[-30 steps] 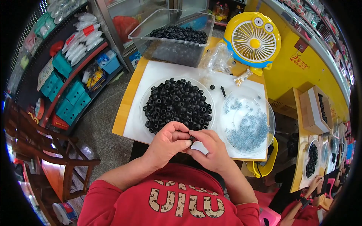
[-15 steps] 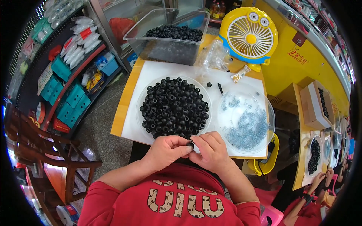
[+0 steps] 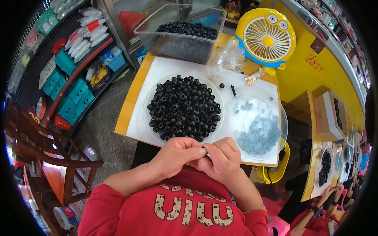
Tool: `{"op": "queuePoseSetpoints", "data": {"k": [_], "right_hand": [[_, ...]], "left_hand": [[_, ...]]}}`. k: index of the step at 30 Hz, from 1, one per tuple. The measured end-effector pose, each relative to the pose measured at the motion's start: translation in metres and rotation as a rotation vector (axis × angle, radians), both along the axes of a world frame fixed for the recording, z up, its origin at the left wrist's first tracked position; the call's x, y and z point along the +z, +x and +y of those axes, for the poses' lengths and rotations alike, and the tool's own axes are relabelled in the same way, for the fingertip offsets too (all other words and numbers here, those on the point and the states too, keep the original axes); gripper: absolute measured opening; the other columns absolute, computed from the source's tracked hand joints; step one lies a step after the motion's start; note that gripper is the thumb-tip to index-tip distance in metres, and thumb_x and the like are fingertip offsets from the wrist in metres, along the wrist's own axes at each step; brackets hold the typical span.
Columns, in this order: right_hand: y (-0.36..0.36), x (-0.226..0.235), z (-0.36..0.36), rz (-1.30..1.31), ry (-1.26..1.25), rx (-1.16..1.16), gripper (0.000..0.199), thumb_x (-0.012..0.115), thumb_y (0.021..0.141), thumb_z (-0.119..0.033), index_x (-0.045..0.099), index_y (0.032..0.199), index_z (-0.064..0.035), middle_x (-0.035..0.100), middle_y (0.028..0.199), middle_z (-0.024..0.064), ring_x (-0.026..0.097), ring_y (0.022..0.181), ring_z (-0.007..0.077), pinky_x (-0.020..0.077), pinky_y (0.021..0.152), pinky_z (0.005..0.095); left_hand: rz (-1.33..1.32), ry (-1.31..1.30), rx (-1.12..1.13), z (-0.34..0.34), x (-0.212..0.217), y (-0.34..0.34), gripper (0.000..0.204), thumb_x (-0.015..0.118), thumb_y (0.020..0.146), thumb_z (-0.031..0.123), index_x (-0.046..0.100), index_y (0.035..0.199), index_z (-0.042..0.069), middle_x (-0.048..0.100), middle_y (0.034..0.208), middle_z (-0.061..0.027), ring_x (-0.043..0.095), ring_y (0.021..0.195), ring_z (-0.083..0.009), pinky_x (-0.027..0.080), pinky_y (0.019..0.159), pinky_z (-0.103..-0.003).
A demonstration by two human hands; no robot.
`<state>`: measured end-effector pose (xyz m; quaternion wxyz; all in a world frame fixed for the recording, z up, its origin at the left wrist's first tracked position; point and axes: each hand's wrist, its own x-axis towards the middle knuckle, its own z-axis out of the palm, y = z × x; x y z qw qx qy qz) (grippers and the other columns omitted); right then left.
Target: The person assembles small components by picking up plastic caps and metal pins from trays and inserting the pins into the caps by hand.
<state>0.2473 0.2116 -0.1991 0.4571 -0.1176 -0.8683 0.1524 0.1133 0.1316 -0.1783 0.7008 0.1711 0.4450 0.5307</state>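
My left hand (image 3: 176, 156) and my right hand (image 3: 223, 160) meet at the table's near edge. Thumbs and fingertips of both are pinched together; whatever small piece sits between them is mostly covered by the fingers. Just beyond them a round clear tray (image 3: 147, 91) carries a heap of hollow black plastic balls (image 3: 183, 106). Right of it, another round clear tray (image 3: 285, 128) has many tiny pale-blue translucent pieces (image 3: 260, 133) spread over it. One loose black ball (image 3: 221, 85) and a thin black stick-like part (image 3: 233, 90) lie behind, between the trays.
A clear bin (image 3: 185, 47) of black parts stands at the back, beside crumpled clear plastic bags (image 3: 228, 57) and a yellow fan (image 3: 267, 41). A wooden chair (image 3: 67, 165) and stocked shelves are left. At far right, another person's hands (image 3: 330, 192) work at a similar table.
A small black piece showed between my fingertips before; now the fingers cover it. My hands stay together, shifted slightly right. The view has shifted a little.
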Motion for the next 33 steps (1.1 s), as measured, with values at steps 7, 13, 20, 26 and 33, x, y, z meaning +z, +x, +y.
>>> {"op": "queuePoseSetpoints", "data": {"k": [7,13,20,26,33], "right_hand": [[0.008,0.002,0.0,-0.142,-0.251,-0.099,0.034,0.064,0.059,-0.005,0.055,0.091,-0.0002,0.056,0.071,0.0078,0.053,0.06,0.0215,0.0445,0.059,0.0286],[0.081,0.005,0.042,-0.072,-0.607,-0.447,0.025,0.061,0.071,-0.01,0.055,0.093,-0.001,0.058,0.079,0.0103,0.056,0.07,0.0167,0.0447,0.063,0.0276],[0.079,-0.015,0.07,-0.329,-0.453,-0.469,0.013,0.056,0.072,-0.006,0.058,0.085,-0.0022,0.058,0.078,0.013,0.056,0.07,0.0256,0.0446,0.064,0.0308],[0.065,-0.023,0.09,-0.531,-0.407,-0.527,0.013,0.053,0.073,-0.01,0.059,0.083,-0.0038,0.056,0.08,0.0146,0.054,0.076,0.0318,0.0442,0.067,0.0372],[0.085,-0.018,0.077,-0.838,-0.313,-0.515,0.012,0.051,0.069,-0.009,0.057,0.079,-0.0043,0.054,0.076,0.0146,0.053,0.077,0.0328,0.044,0.068,0.0403]], "left_hand": [[0.245,0.075,0.018,0.017,0.008,-0.017,0.014,0.056,0.079,0.014,0.057,0.081,0.0,0.059,0.073,-0.0062,0.056,0.063,-0.0101,0.048,0.062,-0.024],[0.674,0.44,0.262,0.133,0.085,-0.116,0.022,0.055,0.079,0.02,0.055,0.09,0.001,0.058,0.076,-0.0057,0.056,0.068,-0.013,0.048,0.066,-0.027],[0.906,0.318,0.067,0.125,0.048,-0.094,0.018,0.057,0.076,0.02,0.056,0.086,0.005,0.057,0.069,-0.0014,0.053,0.058,-0.0089,0.045,0.049,-0.023],[1.947,0.589,-0.491,0.077,0.015,-0.03,0.012,0.056,0.071,0.013,0.053,0.081,0.006,0.052,0.076,-0.008,0.055,0.074,-0.0256,0.046,0.06,-0.037],[2.004,0.604,-0.586,0.076,0.005,-0.048,0.012,0.053,0.07,0.007,0.051,0.082,0.006,0.049,0.076,-0.0101,0.054,0.072,-0.0266,0.046,0.06,-0.037]]}}
